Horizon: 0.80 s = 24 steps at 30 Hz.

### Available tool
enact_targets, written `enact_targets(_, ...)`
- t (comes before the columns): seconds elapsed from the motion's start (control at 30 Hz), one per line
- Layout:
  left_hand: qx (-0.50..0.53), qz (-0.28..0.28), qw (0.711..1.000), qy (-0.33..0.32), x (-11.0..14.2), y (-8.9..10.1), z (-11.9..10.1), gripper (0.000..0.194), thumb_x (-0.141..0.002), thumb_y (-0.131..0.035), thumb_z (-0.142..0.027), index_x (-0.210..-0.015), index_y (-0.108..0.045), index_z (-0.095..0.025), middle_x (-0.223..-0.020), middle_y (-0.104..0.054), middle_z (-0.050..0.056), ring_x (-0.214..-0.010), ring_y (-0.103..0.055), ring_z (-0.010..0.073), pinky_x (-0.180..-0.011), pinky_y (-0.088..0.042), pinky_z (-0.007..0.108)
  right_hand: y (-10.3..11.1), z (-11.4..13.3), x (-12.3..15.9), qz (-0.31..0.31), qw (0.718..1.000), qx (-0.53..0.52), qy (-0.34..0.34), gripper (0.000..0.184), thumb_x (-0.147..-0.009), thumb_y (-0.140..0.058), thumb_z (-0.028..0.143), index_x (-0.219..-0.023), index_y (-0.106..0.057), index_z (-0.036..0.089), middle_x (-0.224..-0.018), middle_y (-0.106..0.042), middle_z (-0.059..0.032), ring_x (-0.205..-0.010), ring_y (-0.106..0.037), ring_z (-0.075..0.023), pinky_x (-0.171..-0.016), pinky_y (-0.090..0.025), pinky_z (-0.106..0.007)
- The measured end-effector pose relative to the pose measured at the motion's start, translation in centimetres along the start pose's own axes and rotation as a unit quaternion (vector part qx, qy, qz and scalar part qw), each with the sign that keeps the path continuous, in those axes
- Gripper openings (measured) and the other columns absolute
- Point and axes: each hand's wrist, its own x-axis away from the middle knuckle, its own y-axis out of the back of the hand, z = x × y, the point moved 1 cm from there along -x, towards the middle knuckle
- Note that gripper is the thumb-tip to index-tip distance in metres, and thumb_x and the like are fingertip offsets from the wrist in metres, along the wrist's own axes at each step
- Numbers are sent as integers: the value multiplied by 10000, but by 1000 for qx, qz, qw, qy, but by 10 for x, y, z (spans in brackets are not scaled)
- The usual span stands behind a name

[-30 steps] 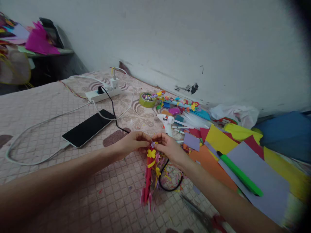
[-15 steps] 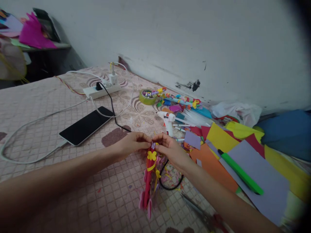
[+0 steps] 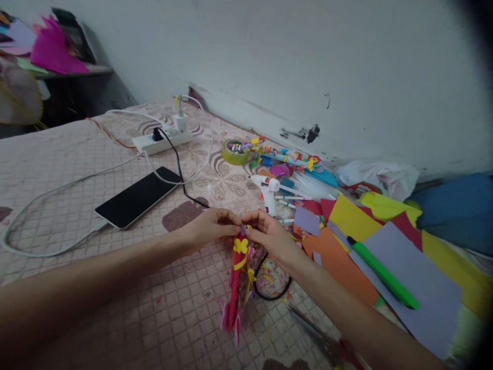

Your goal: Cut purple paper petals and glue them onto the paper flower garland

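A red stick (image 3: pixel 234 295), trimmed with pink petal shapes, a yellow band and a yellow butterfly cut-out (image 3: pixel 241 245), points toward me. At its far end sits a small purple piece (image 3: pixel 243 230). My left hand (image 3: pixel 215 224) pinches that end from the left, thumb and fingertips together. From the right, my right hand (image 3: pixel 269 234) pinches the same end, its fingertips nearly touching the left ones. The fingers partly cover what lies between them.
A white glue gun (image 3: pixel 267 191) lies beyond my hands. At right are coloured foam sheets (image 3: pixel 408 277) with a green cutter (image 3: pixel 383 275); scissors (image 3: pixel 314 329) lie beneath my right forearm. Left are a phone (image 3: pixel 138 198) and a power strip (image 3: pixel 164 141). Tape (image 3: pixel 234 155) stands farther back.
Both hands stay pinched at the stick's far end, with only a slight shift of the fingers. The whole view has moved a little.
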Motion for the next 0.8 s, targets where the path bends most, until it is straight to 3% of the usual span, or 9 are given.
enact_targets(0.8,-10,-9,1000,4,1,-1,0,188,-637,-705,-202,-762,-587,-127,-704,-635,2,-617,-578,99,-628,-441,238,-4,5,3,-1,1000,-4,-14,221,-656,-668,206,-854,-570,210,-874,-592,-1,-831,-555,-145,-753,-428,-294)
